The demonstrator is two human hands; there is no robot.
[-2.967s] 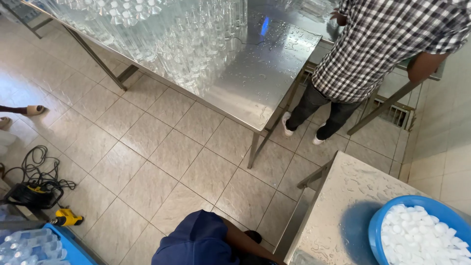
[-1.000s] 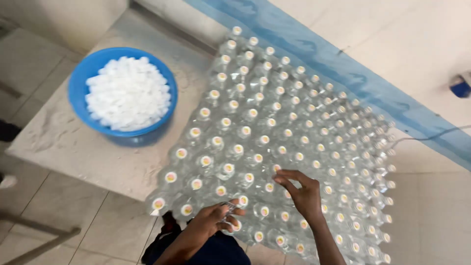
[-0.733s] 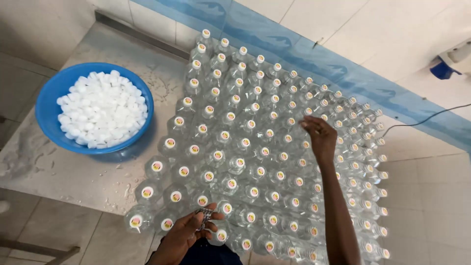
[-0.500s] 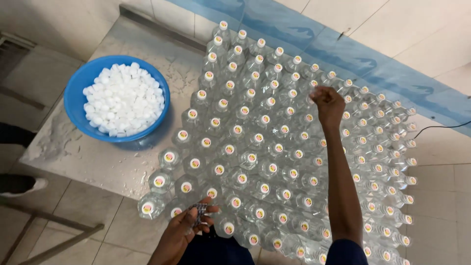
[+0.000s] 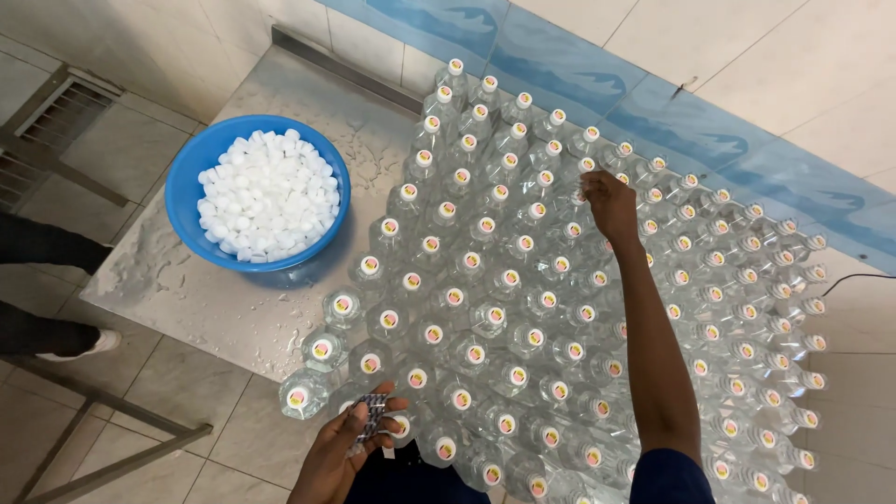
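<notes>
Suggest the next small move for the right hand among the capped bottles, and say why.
Probably lower the right hand onto the bottle cap beside its fingertips: it hovers over the far rows, while the left hand holds a small stack of dark bands at the near edge.

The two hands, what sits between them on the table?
In the head view, rows of capped clear bottles stand packed between the left hand, holding a small dark stack, and the right hand reaching over the far rows.
</notes>
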